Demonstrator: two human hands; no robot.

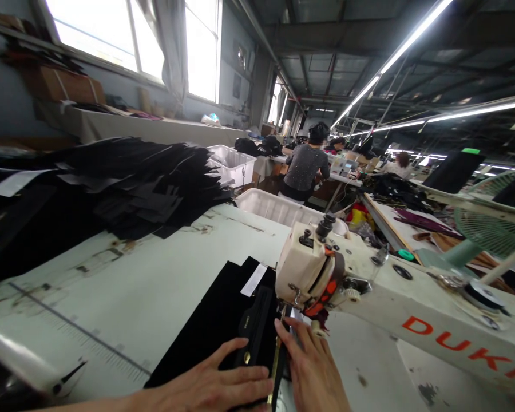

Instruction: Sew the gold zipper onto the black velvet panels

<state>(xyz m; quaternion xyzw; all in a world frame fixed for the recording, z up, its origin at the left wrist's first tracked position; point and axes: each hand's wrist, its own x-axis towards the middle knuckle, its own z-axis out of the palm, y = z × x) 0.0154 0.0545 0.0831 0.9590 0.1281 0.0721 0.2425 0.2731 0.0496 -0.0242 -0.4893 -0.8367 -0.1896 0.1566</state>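
Note:
A piece of black fabric lies on the sewing table, with a white label near its far end. Its right edge carries a narrow gold strip that looks like zipper teeth and runs under the head of the sewing machine. My left hand rests on the fabric with its fingers spread, by a dark raised panel bearing a small gold fitting. Close to the needle area, my right hand lies with fingers stretched along the fabric's edge. The needle itself is hard to make out.
A big heap of black fabric pieces covers the table's far left. White plastic bins stand beyond the table. A co-worker sits farther off with their back to me. At the right are a green fan and dark thread cones.

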